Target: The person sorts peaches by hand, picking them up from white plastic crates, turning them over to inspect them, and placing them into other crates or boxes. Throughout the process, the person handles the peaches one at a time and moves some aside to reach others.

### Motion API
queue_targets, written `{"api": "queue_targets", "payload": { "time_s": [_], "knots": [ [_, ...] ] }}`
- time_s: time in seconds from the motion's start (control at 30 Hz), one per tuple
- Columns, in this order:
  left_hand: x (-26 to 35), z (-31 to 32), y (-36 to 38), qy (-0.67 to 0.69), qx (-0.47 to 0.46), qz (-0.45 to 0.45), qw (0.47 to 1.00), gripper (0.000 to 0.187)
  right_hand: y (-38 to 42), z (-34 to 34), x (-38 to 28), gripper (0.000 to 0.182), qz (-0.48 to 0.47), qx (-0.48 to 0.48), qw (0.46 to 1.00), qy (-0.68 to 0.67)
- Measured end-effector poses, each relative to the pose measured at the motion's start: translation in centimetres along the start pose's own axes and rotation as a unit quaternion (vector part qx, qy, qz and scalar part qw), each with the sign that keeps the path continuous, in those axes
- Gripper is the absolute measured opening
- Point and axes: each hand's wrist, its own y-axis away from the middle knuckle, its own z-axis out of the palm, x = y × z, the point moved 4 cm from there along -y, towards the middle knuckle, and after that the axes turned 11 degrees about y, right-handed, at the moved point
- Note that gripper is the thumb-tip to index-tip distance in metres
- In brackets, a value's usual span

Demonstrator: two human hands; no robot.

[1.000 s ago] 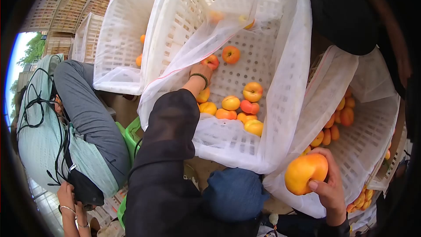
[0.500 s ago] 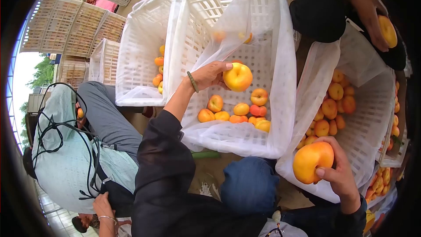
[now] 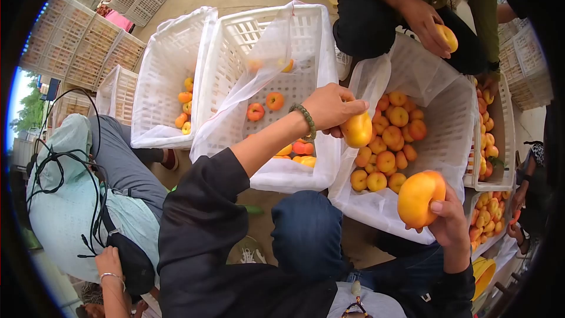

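My left hand (image 3: 336,111), with a beaded bracelet at the wrist, is closed on a yellow-orange peach (image 3: 357,130). It is above the left edge of the right-hand lined crate (image 3: 450,123). Lower right, my right hand (image 3: 450,218) grips a larger-looking orange peach (image 3: 421,199), thumb on its side. Many peaches (image 3: 385,161) lie heaped in that crate. The middle crate (image 3: 325,41), lined with white mesh, has two red-orange peaches (image 3: 274,101) on its floor and several more at its near end, partly hidden by my left forearm.
Left of the middle crate stands another lined crate (image 3: 143,106) with several peaches. Across from me a co-worker's hand (image 3: 426,23) holds a peach (image 3: 448,37). Another person (image 3: 88,200) sits on my left. More fruit-filled crates (image 3: 494,185) stand at the right; stacked crates (image 3: 76,47) are far left.
My left hand has moved right with a peach, from over the middle crate to the right-hand crate. Peaches on the middle crate's floor now show. My view has shifted right.
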Motion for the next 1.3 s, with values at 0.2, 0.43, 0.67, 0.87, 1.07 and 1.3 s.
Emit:
{"api": "queue_targets", "payload": {
  "time_s": [0.2,0.43,0.67,0.87,1.07,1.3],
  "knots": [
    [1.1,1.6,0.8,-0.014,-0.014,-0.025,0.999,0.036,0.1,0.6,0.8,0.058,-0.009,-0.023,0.999,-0.034],
    [-0.3,3.8,3.2,0.398,-0.117,-0.023,0.91,0.042,0.2,0.5,0.5,0.058,-0.019,-0.046,0.996,-0.073],
    [0.1,5.2,5.6,0.631,-0.088,0.007,0.771,0.051,-0.2,1.2,0.4,0.058,-0.039,-0.051,0.985,-0.163],
    [1.5,4.9,6.9,0.648,-0.094,0.098,0.75,0.031,0.3,1.7,-1.2,0.058,-0.09,-0.124,0.967,-0.205],
    [2.2,7.2,7.9,0.376,-0.005,0.138,0.916,0.021,0.4,3.3,-1.2,0.047,-0.118,-0.121,0.935,-0.311],
    [2.6,9.1,8.3,0.204,-0.034,0.205,0.957,0.053,-0.7,4.0,-1.8,0.043,-0.09,-0.047,0.978,-0.181]
  ]
}}
